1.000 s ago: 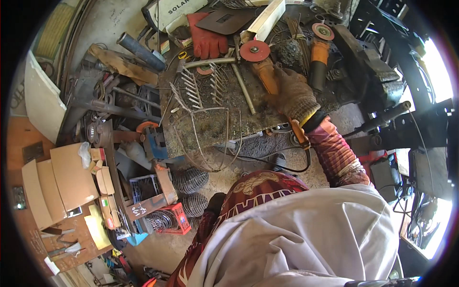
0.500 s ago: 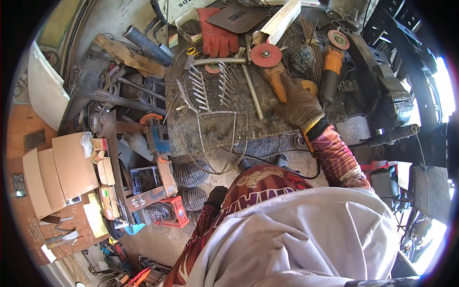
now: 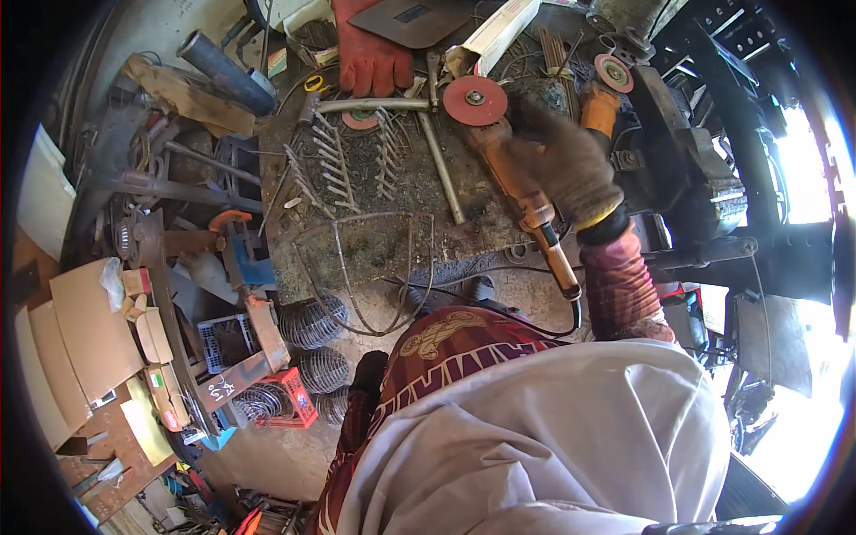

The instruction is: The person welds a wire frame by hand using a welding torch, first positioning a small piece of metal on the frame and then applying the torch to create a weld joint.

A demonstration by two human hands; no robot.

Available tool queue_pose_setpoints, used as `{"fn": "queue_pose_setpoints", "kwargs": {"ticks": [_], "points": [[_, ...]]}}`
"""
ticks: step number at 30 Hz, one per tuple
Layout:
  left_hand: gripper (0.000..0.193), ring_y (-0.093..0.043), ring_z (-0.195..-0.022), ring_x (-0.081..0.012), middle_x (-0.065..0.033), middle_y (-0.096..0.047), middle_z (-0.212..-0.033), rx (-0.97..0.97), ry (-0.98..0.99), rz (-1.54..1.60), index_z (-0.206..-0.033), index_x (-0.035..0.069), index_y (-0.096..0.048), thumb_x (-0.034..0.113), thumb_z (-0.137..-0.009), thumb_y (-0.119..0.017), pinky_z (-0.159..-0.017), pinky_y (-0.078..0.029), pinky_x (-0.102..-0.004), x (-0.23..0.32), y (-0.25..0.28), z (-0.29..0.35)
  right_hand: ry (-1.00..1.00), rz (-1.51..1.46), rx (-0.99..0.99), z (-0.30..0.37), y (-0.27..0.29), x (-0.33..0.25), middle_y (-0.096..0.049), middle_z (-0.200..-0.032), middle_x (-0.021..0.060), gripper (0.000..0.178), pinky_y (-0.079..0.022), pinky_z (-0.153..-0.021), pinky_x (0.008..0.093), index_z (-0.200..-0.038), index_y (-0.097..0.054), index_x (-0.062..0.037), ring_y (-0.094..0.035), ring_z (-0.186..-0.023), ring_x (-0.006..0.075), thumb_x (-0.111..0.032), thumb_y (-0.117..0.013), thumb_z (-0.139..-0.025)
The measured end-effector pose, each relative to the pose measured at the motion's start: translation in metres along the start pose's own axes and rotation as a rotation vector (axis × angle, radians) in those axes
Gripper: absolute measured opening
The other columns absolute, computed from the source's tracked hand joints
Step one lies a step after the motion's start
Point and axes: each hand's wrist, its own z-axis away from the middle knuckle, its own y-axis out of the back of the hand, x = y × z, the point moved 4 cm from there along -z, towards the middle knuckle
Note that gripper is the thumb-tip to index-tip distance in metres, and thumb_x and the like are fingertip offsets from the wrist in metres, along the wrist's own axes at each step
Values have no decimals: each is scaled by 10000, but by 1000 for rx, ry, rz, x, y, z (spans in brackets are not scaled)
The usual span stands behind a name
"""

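An orange angle grinder (image 3: 522, 192) with a reddish disc (image 3: 475, 100) lies on the cluttered workbench (image 3: 481, 234), its handle and cord toward me. Blurred by motion, my right hand (image 3: 575, 174) in a brown knit glove is over the grinder's right side. Its fingers look stretched out, pointing up and left, and nothing shows in them. Low at my side hangs my left hand (image 3: 370, 367) in a dark glove; its fingers cannot be made out. A bent metal rod frame (image 3: 341, 259) rests at the bench's front edge, below several toothed metal pieces (image 3: 332, 160).
Behind the right hand lies a second orange grinder (image 3: 599, 111). Red gloves (image 3: 374, 71), a hammer (image 3: 374, 105) and a metal rod (image 3: 441, 169) are on the bench. Coils of wire (image 3: 312, 321) and a red crate (image 3: 299, 397) stand at the lower left.
My right hand has come off the grinder's handle and shifted right. The handle, hidden before, now shows with its cord. The whole bench appears slightly farther left in view.
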Motion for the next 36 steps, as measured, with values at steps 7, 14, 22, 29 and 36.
{"fn": "queue_pose_setpoints", "kwargs": {"ticks": [7,14,22,29,36], "points": [[157,-637,-829,-386,-161,-653,-845,-25,62,23,-812,77,-654,203,-730,-700,-742,-511,-484,9,2,9,-21,-51,206,-59,24,48,-647,-1289,202,642,-482,-1008,342,-1387,-535,15,-626,-1201,271,-370,-705,-902],[160,-639,-823,-386,-163,-652,-837,-15,121,43,-806,76,-655,212,-734,-699,-738,-510,-485,16,-1,26,22,-112,222,-76,15,42,-667,-1272,183,632,-510,-963,360,-1352,-581,0,-661,-1150,281,-417,-692,-889],[166,-640,-817,-387,-164,-650,-829,10,171,64,-799,74,-656,222,-739,-699,-733,-510,-486,22,-4,37,856,462,131,-102,4,-33,-662,-1258,192,572,-498,-975,345,-1337,-585,23,-635,-1164,255,-371,-672,-932],[172,-641,-811,-387,-166,-649,-821,38,212,83,-794,72,-657,231,-743,-699,-729,-510,-487,25,-3,39,267,-32,-308,-214,-91,-62,-692,-1153,175,565,-518,-902,379,-1329,-598,-15,-665,-1067,258,-416,-629,-932],[179,-642,-805,-387,-168,-648,-813,45,249,159,-788,71,-658,240,-746,-698,-725,-510,-487,28,-15,54,609,304,-369,-247,-188,-98,-717,-1113,163,429,-548,-851,406,-1201,-686,-92,-693,-1011,320,-412,-586,-933]]}}
